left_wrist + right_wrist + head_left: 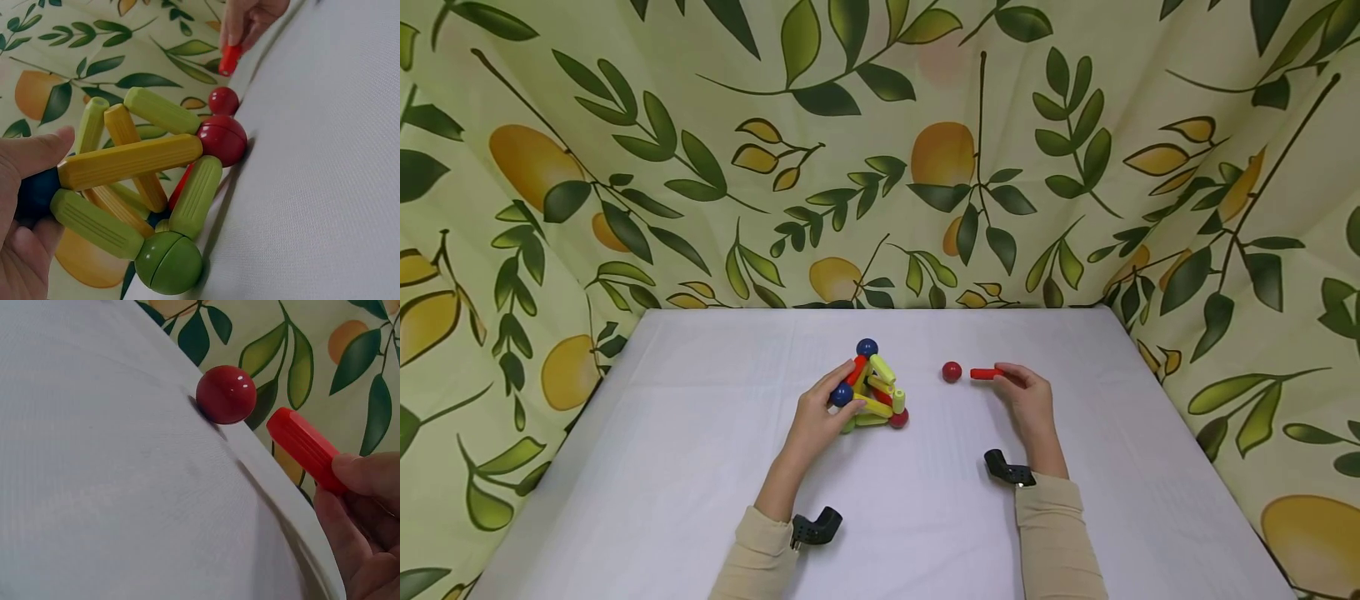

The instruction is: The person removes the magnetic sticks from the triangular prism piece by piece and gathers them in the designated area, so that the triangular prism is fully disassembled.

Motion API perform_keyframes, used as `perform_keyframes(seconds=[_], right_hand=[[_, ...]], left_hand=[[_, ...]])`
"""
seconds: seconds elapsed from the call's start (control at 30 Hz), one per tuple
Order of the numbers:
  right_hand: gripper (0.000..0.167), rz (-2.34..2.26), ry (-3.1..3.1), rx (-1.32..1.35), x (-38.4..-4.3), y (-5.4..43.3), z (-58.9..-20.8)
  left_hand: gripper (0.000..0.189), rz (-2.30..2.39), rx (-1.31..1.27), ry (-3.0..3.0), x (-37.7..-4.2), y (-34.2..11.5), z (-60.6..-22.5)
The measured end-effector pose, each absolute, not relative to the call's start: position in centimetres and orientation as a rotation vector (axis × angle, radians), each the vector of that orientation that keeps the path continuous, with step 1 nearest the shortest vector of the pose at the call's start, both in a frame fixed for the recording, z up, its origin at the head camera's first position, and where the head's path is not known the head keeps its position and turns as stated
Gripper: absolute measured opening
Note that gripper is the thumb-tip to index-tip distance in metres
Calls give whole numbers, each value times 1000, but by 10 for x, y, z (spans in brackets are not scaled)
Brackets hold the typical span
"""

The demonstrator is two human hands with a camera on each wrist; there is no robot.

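My left hand (817, 419) grips a blue ball (841, 395) at the near left corner of a toy frame built of rods and balls. Yellow, light-green and red rods join blue, red and green balls in it; in the left wrist view a yellow rod (131, 162) runs from the blue ball to a red ball (222, 140), with a green ball (169, 262) lowest. Between thumb and fingers, my right hand (1032, 408) pinches a short red rod (304, 450) by one end. Its free end points at a loose red ball (226, 395), with a gap between them.
A white cloth covers the table (925, 517), and a leaf-and-fruit patterned curtain (880, 150) surrounds its back and sides. Both wrists wear black camera mounts (817, 527). The loose ball rests on the cloth to the right of the frame.
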State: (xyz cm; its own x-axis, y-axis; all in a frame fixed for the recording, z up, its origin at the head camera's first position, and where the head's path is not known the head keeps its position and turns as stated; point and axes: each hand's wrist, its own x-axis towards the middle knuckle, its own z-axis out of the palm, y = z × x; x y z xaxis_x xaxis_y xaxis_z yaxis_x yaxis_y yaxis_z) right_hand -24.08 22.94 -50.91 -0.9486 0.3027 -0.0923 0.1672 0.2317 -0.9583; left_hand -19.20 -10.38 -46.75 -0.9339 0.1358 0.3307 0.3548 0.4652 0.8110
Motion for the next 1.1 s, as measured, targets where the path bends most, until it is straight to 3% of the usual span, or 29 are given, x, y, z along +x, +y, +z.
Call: perform_keyframes(seconds=[0.73,1.1], right_hand=[[26,1444,-2610,-385,-245,231,-520],[32,1526,-2529,-439,-243,230,-514]], left_hand=[[61,-1453,-422,-2497,-192,-104,-469],[60,-1456,-425,-2503,-191,-103,-467]])
